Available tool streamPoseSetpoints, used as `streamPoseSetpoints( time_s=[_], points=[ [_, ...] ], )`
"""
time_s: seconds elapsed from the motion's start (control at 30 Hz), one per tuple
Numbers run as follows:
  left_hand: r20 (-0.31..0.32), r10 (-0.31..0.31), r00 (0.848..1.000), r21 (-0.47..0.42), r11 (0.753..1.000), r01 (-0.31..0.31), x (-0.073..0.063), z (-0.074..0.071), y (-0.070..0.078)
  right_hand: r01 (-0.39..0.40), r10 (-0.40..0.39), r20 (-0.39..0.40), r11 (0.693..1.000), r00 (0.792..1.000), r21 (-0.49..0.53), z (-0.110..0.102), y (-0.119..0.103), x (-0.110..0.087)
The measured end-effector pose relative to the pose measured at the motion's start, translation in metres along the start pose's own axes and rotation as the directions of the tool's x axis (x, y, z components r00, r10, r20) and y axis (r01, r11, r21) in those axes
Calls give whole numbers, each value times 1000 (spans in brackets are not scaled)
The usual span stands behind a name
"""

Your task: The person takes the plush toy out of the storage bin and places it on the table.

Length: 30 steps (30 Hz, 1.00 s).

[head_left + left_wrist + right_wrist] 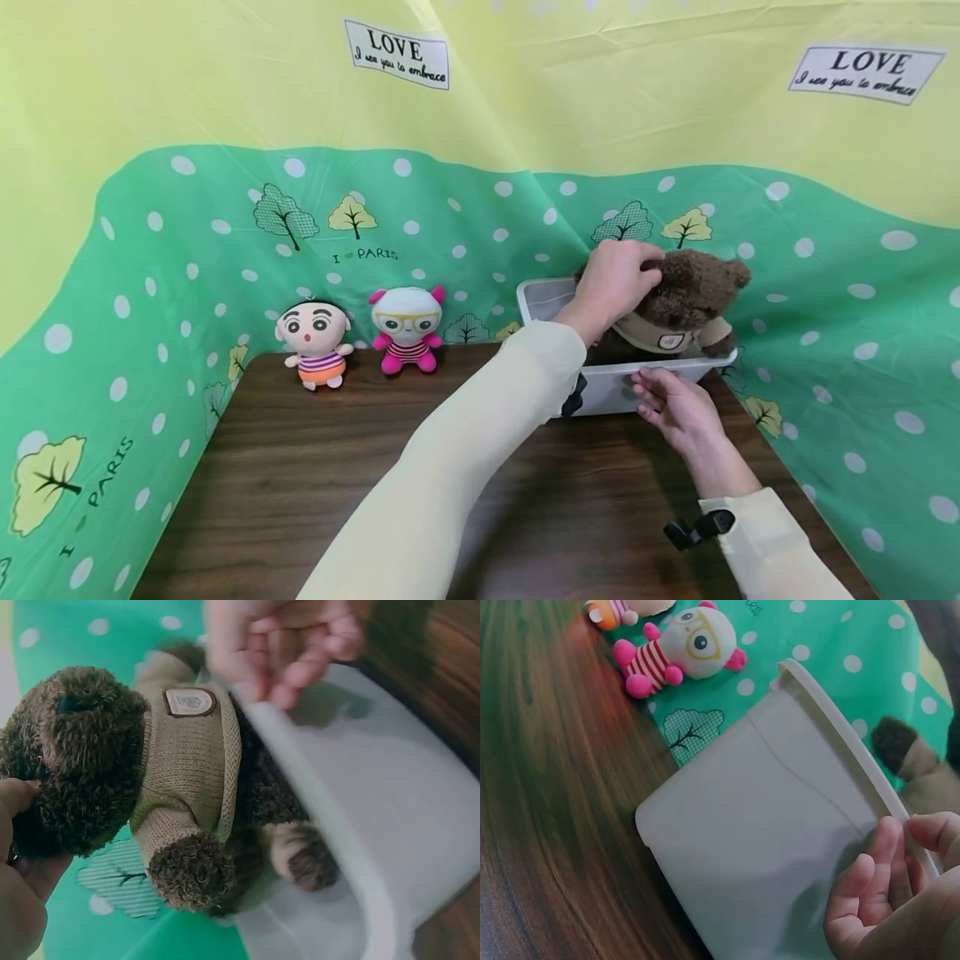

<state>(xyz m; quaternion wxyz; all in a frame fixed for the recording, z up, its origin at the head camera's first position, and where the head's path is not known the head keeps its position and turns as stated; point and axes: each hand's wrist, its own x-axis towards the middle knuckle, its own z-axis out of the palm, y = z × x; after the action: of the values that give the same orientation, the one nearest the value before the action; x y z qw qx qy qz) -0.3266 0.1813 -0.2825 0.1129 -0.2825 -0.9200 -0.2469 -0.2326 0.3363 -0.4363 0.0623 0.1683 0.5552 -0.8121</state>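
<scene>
A brown teddy bear [686, 287] in a beige knitted sweater with a chest patch sits in a light grey plastic bin [600, 392] at the right back of the table. My left hand [618, 279] grips the bear's head from the side; in the left wrist view its thumb and fingers [22, 862] sink into the plush. At the bin's front rim is my right hand [682, 408]. Seen from the right wrist, its thumb lies over the rim [881, 791] and the fingers curl below it, pinching the edge. The bear's lower body is hidden behind the bin wall.
Two plush toys stand at the back left: a black-haired boy doll [315, 346] in a striped shirt and a pink-and-white panda [407, 329] with yellow glasses. A green and yellow printed cloth [517, 200] hangs around the dark wooden table [300, 483].
</scene>
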Motion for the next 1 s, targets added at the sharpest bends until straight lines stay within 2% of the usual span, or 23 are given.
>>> streamPoseSetpoints(
  time_s=[0.23,0.37,0.5,0.8,1.0],
  points=[
    [-86,-52,995,-118,992,42,3,-48,-3,-2,2,-7,1000,1000,9,4,1,-2],
    [-155,-93,984,-193,979,62,2,-74,-14,-9,9,-13,1000,1000,8,3,0,-3],
    [-186,-134,973,-267,960,82,-3,-97,-29,-6,6,-12,1000,1000,0,2,-1,-4],
    [-213,-154,965,-405,913,56,-27,-135,-67,-16,16,0,1000,1000,2,3,-1,-4],
    [-254,-133,958,-395,918,23,-52,-159,-89,-20,20,9,1000,1000,13,3,-2,-4]
  ],
)
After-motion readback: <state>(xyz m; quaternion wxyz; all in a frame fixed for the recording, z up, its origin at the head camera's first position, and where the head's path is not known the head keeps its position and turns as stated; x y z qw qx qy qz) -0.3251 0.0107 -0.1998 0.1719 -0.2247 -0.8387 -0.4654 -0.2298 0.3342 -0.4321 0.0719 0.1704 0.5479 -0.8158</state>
